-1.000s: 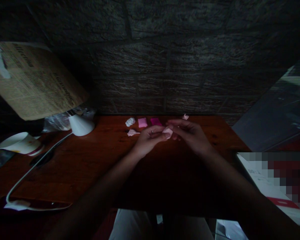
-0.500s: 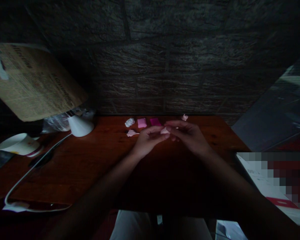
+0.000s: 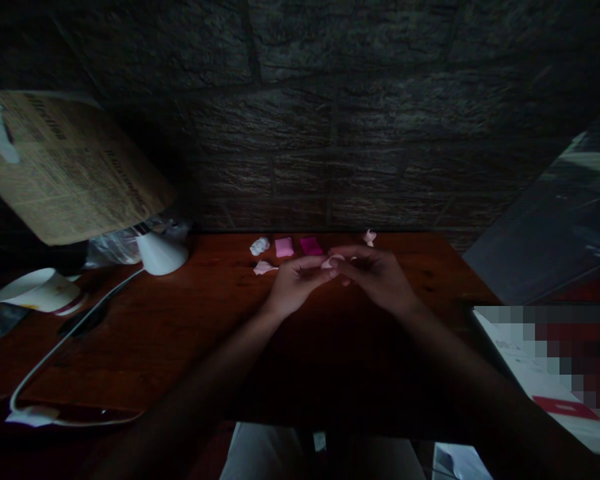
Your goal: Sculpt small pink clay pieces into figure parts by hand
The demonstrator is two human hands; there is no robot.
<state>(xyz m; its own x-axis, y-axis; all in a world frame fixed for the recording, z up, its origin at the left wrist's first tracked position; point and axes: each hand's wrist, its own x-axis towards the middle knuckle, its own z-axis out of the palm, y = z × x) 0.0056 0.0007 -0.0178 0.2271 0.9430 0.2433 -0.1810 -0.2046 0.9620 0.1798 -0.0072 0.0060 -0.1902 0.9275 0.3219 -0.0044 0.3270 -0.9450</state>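
Note:
Between my two hands is a small pale pink piece of soft clay [image 3: 333, 261], partly covered by the fingers. My left hand [image 3: 295, 283] pinches it from the left, and my right hand [image 3: 380, 277] has thumb and fingers closed on it from the right. Behind the hands lie a white lump [image 3: 259, 246], a pink block [image 3: 283, 247] and a magenta block [image 3: 311, 246]. A flattened pale pink piece [image 3: 265, 267] rests left of my left hand. Beyond my right hand stands a small pale pink shaped piece [image 3: 369, 237].
On the left, a lamp with a printed shade [image 3: 80, 173] and white base [image 3: 163, 257] stands on the wooden table [image 3: 180, 333]. Its white cord [image 3: 65, 340] runs to the front edge. A paper cup [image 3: 40, 290] lies tilted nearby. A dark stone-patterned wall [image 3: 300, 133] rises behind.
The fingers of my right hand have shifted slightly over the pale pink clay, which now looks more rounded. Both hands stay in nearly the same place.

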